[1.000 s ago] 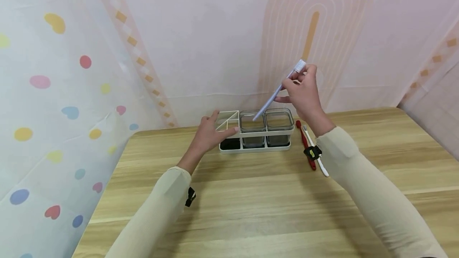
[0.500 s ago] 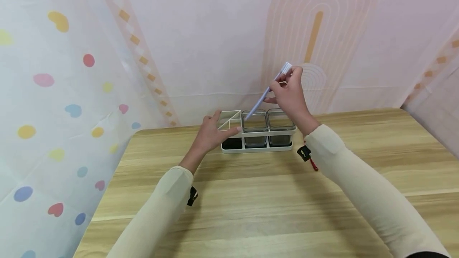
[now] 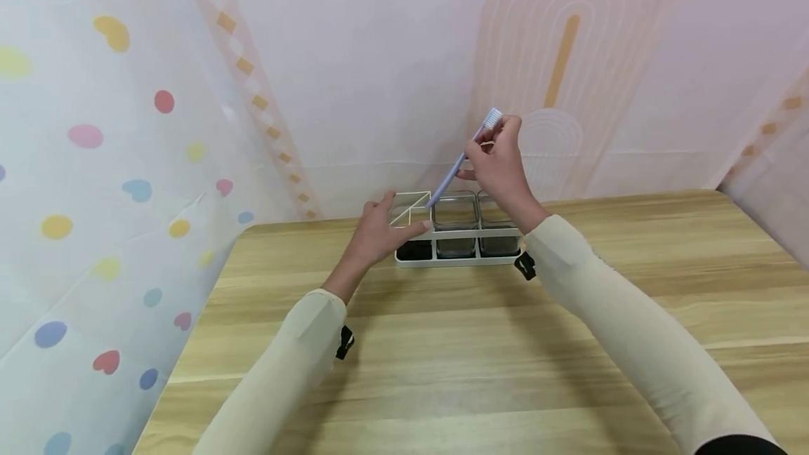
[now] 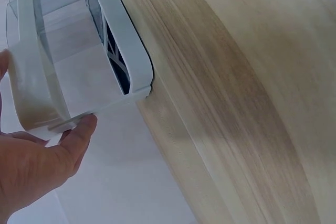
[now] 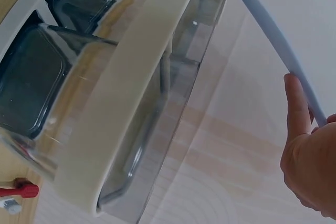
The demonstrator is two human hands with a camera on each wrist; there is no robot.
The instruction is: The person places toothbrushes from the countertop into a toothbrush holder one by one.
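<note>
sleeves [image 3: 607, 307]: long, cream, snug | wrist straps [image 3: 344, 343]: black | hands: bare

There was one white holder rack [image 3: 459, 234] on the one wooden table [image 3: 480, 343]. It carried two clear square cups [image 3: 455, 210] and one open divided compartment [image 3: 407, 208]. One pale blue toothbrush [image 3: 460, 159] was in view, and two hands: one left hand [image 3: 379, 232] and one right hand [image 3: 499, 167]. One red toothbrush end [image 5: 18, 189] showed in the right wrist view.
</note>
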